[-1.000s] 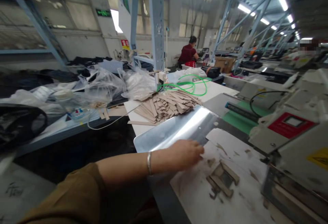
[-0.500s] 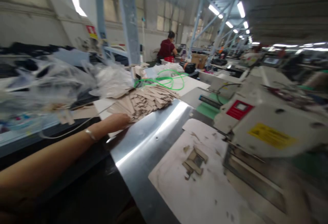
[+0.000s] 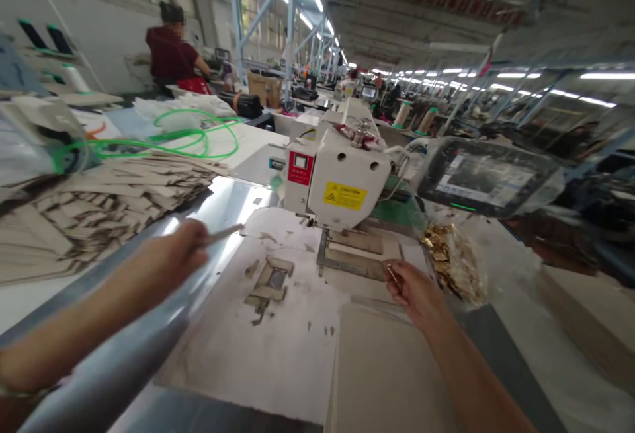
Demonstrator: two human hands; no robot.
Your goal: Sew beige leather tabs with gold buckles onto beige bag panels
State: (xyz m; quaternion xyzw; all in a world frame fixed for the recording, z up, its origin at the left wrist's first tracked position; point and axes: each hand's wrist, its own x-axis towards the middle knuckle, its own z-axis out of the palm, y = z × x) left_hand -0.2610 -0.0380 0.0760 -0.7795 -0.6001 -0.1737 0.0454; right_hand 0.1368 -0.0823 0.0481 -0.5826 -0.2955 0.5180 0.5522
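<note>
Tan sheets (image 3: pixel 387 373) nearest, cut off at bottom edge. Left hand (image 3: pixel 186 248), blurred, pinches a thin strip (image 3: pixel 224 234) over the metal plate (image 3: pixel 225 198). Right hand (image 3: pixel 415 294) grips a small gold-coloured piece (image 3: pixel 393 275), mostly hidden by fingers, at right end of the metal frame (image 3: pixel 342 264). Bag of gold bits (image 3: pixel 459 261) just beyond. Strip pile (image 3: pixel 129 201) runs out of view, left. Sewing machine (image 3: pixel 347 168): yellow label (image 3: pixel 346 195) reads CAUTION, smaller lines illegible; red label (image 3: pixel 299 168) print unreadable. Screen (image 3: pixel 481 175) lit, text illegible. Far back: person (image 3: pixel 171 56) in dark red; red banner (image 3: pixel 446 2), lettering unclear.
</note>
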